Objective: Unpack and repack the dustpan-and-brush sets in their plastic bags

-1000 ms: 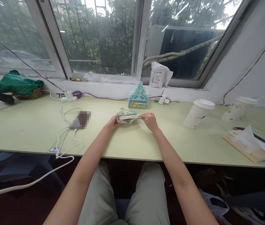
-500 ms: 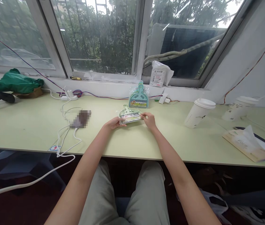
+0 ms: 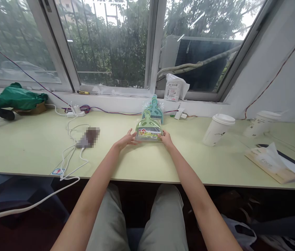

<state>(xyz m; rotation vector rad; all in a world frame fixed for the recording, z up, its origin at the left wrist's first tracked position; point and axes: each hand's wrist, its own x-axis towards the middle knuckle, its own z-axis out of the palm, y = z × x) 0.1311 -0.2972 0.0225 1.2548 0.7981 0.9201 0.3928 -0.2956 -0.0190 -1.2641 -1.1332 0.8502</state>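
Note:
A green dustpan and brush set (image 3: 148,129), wrapped in clear plastic with a printed label, stands tilted up on the table with its handle away from me. My right hand (image 3: 166,138) grips its lower right corner, thumb on the front. At the lower left edge is my left hand (image 3: 126,140), fingers stretched out against the side and thumb lifted off. Directly behind, partly covered by the green set, several blue-green dustpan sets (image 3: 154,108) are stacked upright near the wall.
Two white lidded cups (image 3: 217,129) and a tissue pack (image 3: 275,162) are on the right. To the left lie white cables (image 3: 70,153), a pixelated object (image 3: 88,137), a power strip (image 3: 75,113) and a green bag (image 3: 16,97). A wrapped white package (image 3: 175,88) sits on the sill.
The green set has tipped up from lying nearly flat, so its front now faces me before the blue-green stack. My left thumb has come off it; my right hand still holds the right side.

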